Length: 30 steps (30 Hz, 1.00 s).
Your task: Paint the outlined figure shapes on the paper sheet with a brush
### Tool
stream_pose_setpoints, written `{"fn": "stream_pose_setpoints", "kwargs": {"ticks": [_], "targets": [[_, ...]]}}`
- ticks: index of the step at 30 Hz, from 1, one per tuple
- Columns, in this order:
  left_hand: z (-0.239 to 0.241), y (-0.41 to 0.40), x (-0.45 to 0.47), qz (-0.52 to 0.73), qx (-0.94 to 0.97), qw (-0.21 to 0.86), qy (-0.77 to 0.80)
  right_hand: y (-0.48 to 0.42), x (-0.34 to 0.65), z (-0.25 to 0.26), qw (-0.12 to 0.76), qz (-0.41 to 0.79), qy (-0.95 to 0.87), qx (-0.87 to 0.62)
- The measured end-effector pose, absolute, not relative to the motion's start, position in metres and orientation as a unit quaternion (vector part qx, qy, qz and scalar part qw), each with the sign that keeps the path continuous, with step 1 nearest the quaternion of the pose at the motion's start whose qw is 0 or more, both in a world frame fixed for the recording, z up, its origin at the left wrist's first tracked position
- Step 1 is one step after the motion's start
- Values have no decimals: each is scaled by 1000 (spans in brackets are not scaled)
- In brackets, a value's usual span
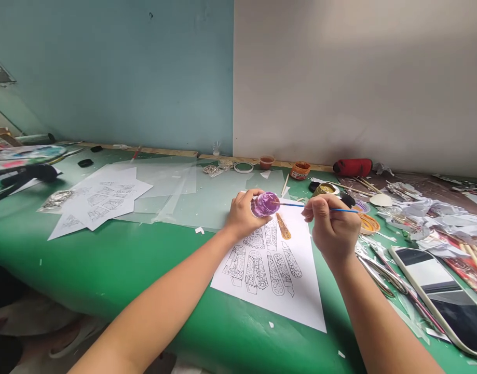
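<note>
My left hand (243, 213) is wrapped round a small clear pot of purple paint (264, 203), tilted toward me above a white sheet (300, 291) printed with black line drawings. My right hand (331, 226) pinches a thin blue-handled brush (312, 206) whose tip reaches into the pot's mouth. One drawn shape (283, 226) on the sheet is coloured orange-brown. The sheet lies on a green table (137, 259).
More printed sheets (101, 200) and clear plastic film (191, 192) lie to the left. Paint pots (300, 170), a red case (353, 167), a round palette (368, 223), paper scraps (428, 218), scissors (378, 272) and a phone (444, 301) crowd the right side. Walls stand behind.
</note>
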<state>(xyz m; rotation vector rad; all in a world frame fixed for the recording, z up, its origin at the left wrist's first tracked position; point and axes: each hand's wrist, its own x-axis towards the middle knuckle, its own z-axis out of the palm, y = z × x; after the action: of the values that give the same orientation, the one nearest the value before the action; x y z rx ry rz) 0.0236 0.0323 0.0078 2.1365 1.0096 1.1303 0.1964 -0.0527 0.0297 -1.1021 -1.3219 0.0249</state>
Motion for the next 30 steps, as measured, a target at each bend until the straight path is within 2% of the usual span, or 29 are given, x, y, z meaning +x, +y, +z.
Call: {"fn": "stream_pose_setpoints", "kwargs": {"ticks": [6,14,20,25,30], "targets": [[11,31,25,410,803,226,368,-52,198,30,650,25,-556,-518],[14,27,26,380,801,237,397,-50,199,28,655,38,-539,-528],[13,24,28,253,825,252,438,-48,203,24,620,50,-556,-552],[26,25,20,115,852,202,470,-46,203,18,580,61,-568,-581],[49,29,-26,144,855,130,480,-43,203,12,569,79,-557,-600]]}}
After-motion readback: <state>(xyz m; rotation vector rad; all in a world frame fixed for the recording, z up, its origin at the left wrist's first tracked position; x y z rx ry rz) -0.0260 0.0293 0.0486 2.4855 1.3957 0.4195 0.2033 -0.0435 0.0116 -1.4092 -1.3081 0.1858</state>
